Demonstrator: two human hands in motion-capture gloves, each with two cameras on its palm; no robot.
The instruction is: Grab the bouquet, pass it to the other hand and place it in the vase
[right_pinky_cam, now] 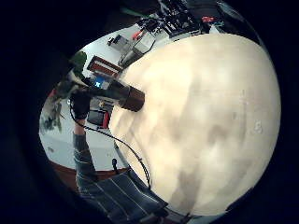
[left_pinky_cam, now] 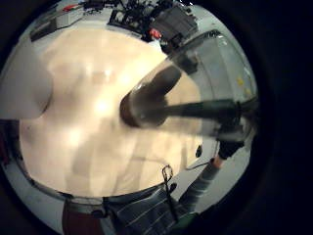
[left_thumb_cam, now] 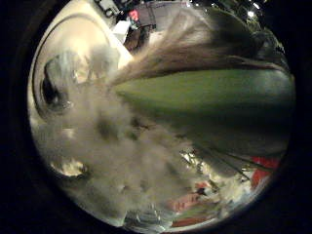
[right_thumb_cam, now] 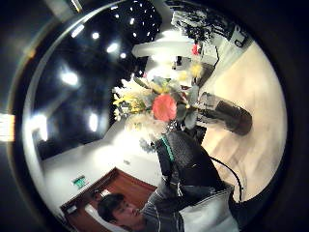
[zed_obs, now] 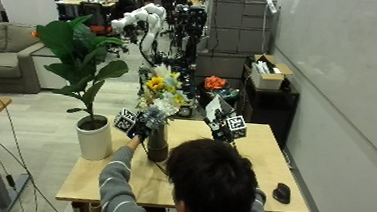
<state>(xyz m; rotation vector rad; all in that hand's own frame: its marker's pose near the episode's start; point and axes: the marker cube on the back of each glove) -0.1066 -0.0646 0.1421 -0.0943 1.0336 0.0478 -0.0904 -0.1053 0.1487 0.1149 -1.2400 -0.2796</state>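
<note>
While the bouquet (zed_obs: 161,91) stands up out of the vase (zed_obs: 158,143) at centre of the outside view, the left hand (zed_obs: 140,124) sits at the stems just above the vase mouth, left of centre. Fingers look wrapped round the stems, with the flower heads above the hand and the vase directly below it; exact finger contact is too small to confirm there. Right thumb side palm view backs this up: gloved hand (right_thumb_cam: 186,162) close against the bouquet (right_thumb_cam: 157,108) at the stem bundle, vase (right_thumb_cam: 227,115) lying toward the frame's right on the table (right_thumb_cam: 256,96). Left thumb side palm view is filled by green stems and pale blooms (left_thumb_cam: 204,92), so the bouquet is right at that palm. Left little finger side palm view looks down the glass vase (left_pinky_cam: 161,98) onto the table (left_pinky_cam: 88,147).

Right hand (zed_obs: 225,123) is raised just right of centre in the outside view, apart from bouquet and vase, nothing seen in it; cannot tell how its fingers stand.

Also on the table (zed_obs: 258,156): white pot with a leafy plant (zed_obs: 93,134) at the left edge, dark mouse-like object (zed_obs: 281,192) lower right.
</note>
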